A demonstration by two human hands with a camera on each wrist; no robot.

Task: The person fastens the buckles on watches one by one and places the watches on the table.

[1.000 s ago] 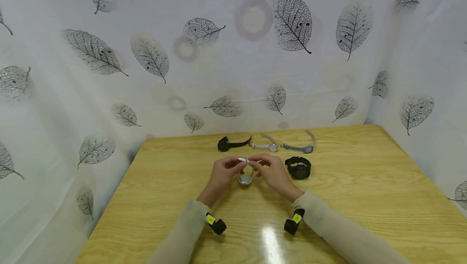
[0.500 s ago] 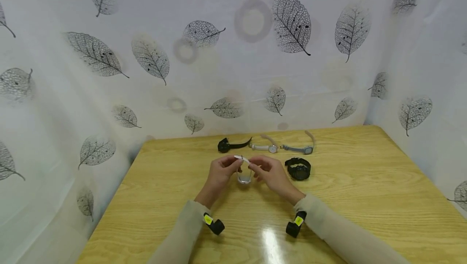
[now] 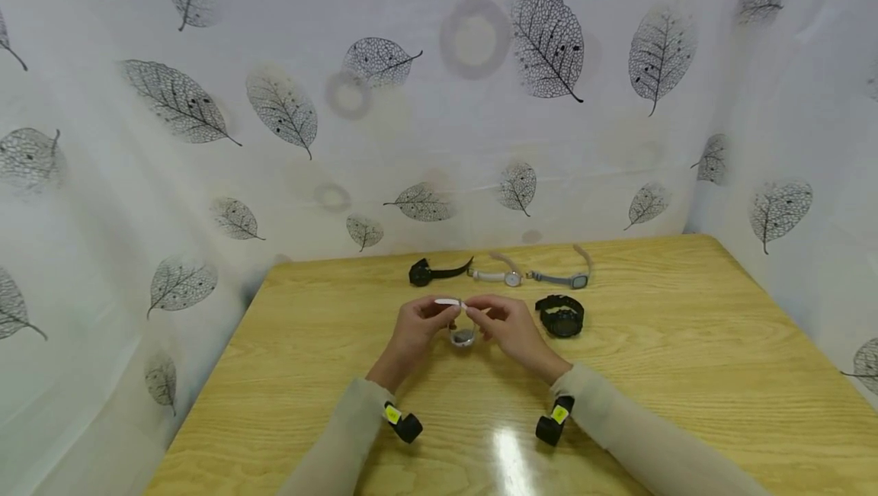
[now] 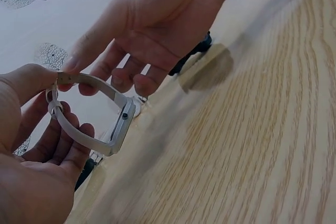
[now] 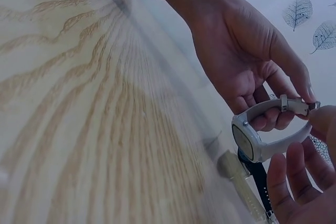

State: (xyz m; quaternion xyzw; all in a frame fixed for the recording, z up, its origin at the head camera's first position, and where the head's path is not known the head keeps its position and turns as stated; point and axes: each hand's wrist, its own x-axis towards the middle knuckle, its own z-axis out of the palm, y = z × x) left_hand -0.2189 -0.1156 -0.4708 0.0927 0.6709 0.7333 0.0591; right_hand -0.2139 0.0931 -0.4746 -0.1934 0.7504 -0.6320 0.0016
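A white wristwatch [image 3: 463, 337] hangs above the table with its strap bent into a loop and its case lowest. My left hand [image 3: 414, 326] pinches the strap between thumb and forefinger at the top of the loop. From the other side, my right hand [image 3: 509, 324] pinches the strap close to the same spot. In the left wrist view the buckle end [image 4: 54, 103] shows by my left fingers, with the strap [image 4: 86, 137] curving down to the case. The right wrist view shows the watch face [image 5: 244, 140] and a strap keeper [image 5: 284, 103].
Behind the hands lie a black watch [image 3: 421, 272], a white-strapped watch [image 3: 512, 278] and a blue-grey watch [image 3: 579, 280] in a row. A chunky black watch [image 3: 564, 321] sits right of my right hand. A leaf-patterned curtain [image 3: 439, 130] borders the wooden table [image 3: 309, 344].
Both hands stay close together over the table. The white strap at the top of the loop shifted and tilted slightly between the fingers, and the watch case swung a little.
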